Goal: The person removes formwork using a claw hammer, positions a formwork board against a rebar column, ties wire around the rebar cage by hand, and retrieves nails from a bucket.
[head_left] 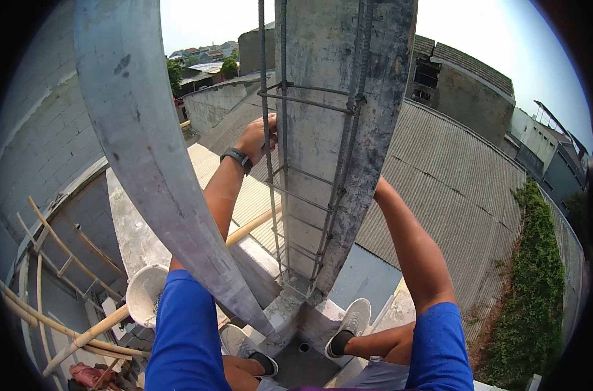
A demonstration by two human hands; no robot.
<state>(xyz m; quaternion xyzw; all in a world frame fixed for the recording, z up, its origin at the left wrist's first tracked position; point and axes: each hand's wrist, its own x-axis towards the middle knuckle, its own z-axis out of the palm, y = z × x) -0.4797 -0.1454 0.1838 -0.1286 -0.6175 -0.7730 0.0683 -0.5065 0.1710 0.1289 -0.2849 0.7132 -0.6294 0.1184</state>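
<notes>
A tall grey formwork panel (pixel 316 140) stands upright in front of me, with a cage of steel rebar (pixel 303 179) on its near side. My left hand (pixel 260 138), with a dark watch on the wrist, is closed at the panel's left edge, behind the left rebar rods. My right arm reaches to the panel's right edge. Only the wrist side of my right hand (pixel 380 189) shows there; its fingers are hidden behind the panel. Closer to me, a second long grey panel (pixel 149 150) leans across the left side, in front of my left arm.
My shoes stand on a narrow concrete ledge (pixel 284 317) high above the ground. A white bucket (pixel 140 306) sits at lower left beside bamboo poles (pixel 88 335). Corrugated roofs (pixel 440 189) lie below, with green climbing plants (pixel 534 280) on the right. A block wall (pixel 35 124) rises left.
</notes>
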